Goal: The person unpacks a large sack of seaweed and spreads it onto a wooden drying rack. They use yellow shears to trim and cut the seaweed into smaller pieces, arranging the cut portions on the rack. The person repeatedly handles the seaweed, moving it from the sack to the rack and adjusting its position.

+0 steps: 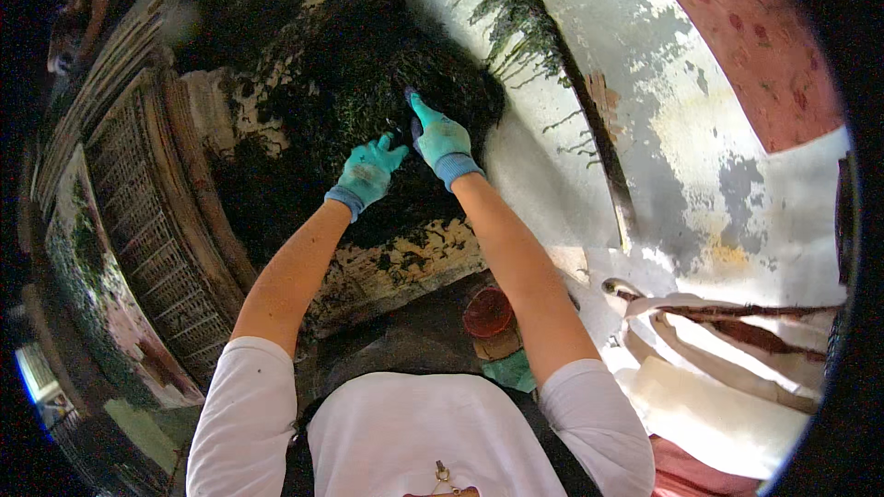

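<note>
A large heap of dark green, stringy plant matter, possibly seaweed [359, 103], lies on a worn wooden board [414, 252] before me. Both my hands wear teal-coated gloves with blue cuffs. My left hand [367, 169] is low over the heap, thumb and fingers partly spread, with a small pale glint near the fingertips. Just to its right, my right hand [440, 134] touches the heap with one digit stretched forward; its other fingers are curled and partly hidden. Against the dark mass I cannot tell whether either hand holds strands.
A slatted rack or basket [162, 228] stands at the left. To the right, a thin pole [587, 103] bears hanging green strands [514, 21] over a pale, stained surface [690, 172]. Below the board sits a round reddish container [489, 312]. Pale cloth [718, 386] lies lower right.
</note>
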The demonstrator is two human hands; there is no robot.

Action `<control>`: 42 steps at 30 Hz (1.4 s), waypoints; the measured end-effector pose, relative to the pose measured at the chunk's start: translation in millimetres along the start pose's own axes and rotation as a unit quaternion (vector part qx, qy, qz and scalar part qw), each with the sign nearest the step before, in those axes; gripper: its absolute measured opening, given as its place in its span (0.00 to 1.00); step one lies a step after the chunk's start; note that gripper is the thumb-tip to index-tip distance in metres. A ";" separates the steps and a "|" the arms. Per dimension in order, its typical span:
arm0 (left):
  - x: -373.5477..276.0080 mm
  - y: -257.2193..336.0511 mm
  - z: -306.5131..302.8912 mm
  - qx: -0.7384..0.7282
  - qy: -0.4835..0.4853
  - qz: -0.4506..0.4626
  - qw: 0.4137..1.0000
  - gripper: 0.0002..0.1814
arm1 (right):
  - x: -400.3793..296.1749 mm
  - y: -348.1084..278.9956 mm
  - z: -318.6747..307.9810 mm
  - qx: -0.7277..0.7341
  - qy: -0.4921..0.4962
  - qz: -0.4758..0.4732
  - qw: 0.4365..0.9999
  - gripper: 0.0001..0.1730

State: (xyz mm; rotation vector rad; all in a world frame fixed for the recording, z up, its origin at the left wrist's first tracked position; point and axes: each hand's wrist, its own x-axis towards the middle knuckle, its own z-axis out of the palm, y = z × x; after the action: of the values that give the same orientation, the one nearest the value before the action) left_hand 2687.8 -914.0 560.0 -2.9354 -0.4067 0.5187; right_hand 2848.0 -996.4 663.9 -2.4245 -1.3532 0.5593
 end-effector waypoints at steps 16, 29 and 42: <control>-32.3 -75.9 -117.5 -0.905 0.129 -0.084 0.396 0.24 | -261.7 100.3 82.4 0.432 0.106 0.176 0.878 0.43; -13.3 -85.7 82.4 -0.754 0.057 -0.474 0.451 0.29 | -309.2 39.4 17.7 0.507 0.003 0.242 0.827 0.33; -175.0 -192.7 -247.2 -0.735 0.339 -0.058 0.585 0.30 | -297.8 8.0 1.5 0.597 0.095 0.098 0.790 0.31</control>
State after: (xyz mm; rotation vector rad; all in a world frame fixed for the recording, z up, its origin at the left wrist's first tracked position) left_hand 2570.6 -800.5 879.8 -3.8201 -1.3679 -1.9008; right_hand 2710.8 -1256.0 714.1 -1.4556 -0.3604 0.8427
